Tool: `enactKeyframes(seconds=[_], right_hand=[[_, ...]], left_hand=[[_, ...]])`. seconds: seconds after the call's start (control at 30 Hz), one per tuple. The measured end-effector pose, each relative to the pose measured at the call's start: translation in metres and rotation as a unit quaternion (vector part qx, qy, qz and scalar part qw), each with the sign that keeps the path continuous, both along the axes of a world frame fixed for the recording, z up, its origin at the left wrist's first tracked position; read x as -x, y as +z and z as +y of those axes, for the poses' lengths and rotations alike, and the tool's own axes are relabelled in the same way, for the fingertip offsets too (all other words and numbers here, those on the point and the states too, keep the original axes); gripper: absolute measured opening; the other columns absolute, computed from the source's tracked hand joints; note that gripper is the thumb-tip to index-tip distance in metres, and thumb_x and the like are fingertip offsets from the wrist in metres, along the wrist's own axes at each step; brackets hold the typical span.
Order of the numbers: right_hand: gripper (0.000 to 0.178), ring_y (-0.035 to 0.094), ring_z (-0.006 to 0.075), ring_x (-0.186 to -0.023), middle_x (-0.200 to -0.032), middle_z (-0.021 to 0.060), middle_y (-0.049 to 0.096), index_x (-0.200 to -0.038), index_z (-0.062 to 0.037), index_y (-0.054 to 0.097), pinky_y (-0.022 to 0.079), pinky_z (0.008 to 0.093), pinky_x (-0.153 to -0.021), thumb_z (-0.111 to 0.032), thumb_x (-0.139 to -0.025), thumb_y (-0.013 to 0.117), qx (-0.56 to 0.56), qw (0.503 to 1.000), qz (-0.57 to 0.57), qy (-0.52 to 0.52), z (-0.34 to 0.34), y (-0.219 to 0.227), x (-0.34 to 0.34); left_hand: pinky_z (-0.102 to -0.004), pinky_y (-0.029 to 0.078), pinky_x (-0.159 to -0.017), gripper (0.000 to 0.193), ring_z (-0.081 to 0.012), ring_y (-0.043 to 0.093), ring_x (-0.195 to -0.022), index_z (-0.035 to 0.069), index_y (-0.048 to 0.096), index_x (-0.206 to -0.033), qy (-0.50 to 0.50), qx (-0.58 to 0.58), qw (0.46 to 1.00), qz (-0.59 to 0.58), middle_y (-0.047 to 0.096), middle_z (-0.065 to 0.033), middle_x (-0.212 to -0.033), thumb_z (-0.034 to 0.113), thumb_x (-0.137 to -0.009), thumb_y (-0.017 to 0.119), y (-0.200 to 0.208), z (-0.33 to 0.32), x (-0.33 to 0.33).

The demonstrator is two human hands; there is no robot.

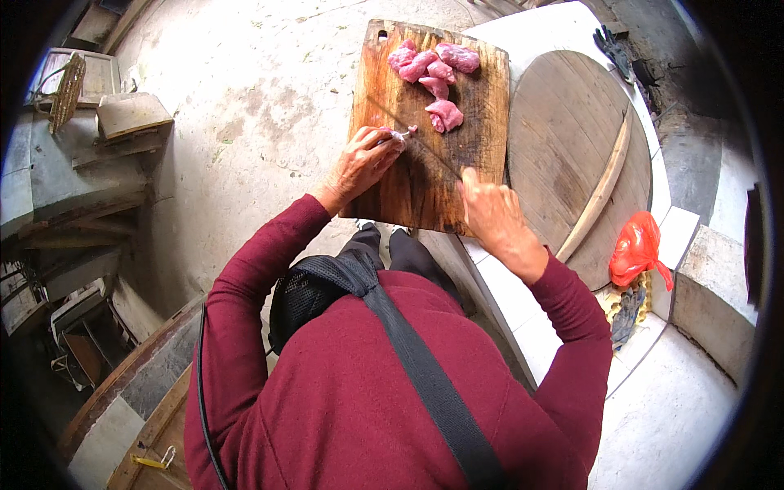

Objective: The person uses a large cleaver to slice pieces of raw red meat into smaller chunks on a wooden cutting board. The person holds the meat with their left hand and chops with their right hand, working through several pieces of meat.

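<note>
A wooden cutting board (482,155) lies in front of me, with a hole in its far left corner. Several chunks of raw pink meat (457,57) are gathered on its far part, and one chunk (445,116) rests closer to the middle. My right hand (500,216) is closed round the handle of a knife (433,151), whose thin blade, seen nearly edge-on, points to the far left across the board. At the board's left side, my left hand (367,163) pinches a small whitish scrap of meat (402,135) beside the blade; the fingers partly hide it.
A round wooden lid (563,122) with a curved bar lies right of the board on a white tiled counter (523,327). Nearby sits a knotted red plastic bag (635,245). Dark gloves (616,53) lie at the far right. Wooden furniture (135,114) stands at left.
</note>
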State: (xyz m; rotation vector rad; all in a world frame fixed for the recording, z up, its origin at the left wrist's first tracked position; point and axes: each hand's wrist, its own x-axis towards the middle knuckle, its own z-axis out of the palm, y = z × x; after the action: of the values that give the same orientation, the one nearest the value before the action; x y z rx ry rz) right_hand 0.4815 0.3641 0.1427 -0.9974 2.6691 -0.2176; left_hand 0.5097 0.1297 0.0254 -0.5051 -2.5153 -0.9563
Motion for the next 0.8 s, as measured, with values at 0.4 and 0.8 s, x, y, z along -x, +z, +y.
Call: enactKeyframes(seconds=[0.4,0.8], right_hand=[[0.01,0.065,0.0353,-0.065,-0.067,0.0229,0.061,-0.085,-0.0001,0.045,0.052,0.0436,-0.054,-0.002,-0.078,0.051,0.078,0.995,0.029,0.06,-0.061,-0.026,0.015],[0.016,0.061,0.0366,-0.056,-0.057,0.0214,0.057,-0.084,-0.0015,0.045,0.048,0.045,-0.048,-0.015,-0.092,0.048,0.013,0.999,0.045,-0.028,0.018,-0.012,-0.005]], left_hand=[[-0.0379,0.049,-0.079,0.015,-0.031,0.056,-0.091,0.003,0.066,-0.092,0.01,-0.017,1.0,-0.019,0.061,-0.0118,-0.094,0.008,-0.078,0.065,0.004,0.0,0.001],[-0.0362,0.048,-0.077,0.016,-0.0282,0.055,-0.087,0.007,0.064,-0.096,0.007,-0.021,1.0,-0.009,0.058,-0.0086,-0.093,0.01,-0.08,0.065,0.009,-0.002,0.002]])
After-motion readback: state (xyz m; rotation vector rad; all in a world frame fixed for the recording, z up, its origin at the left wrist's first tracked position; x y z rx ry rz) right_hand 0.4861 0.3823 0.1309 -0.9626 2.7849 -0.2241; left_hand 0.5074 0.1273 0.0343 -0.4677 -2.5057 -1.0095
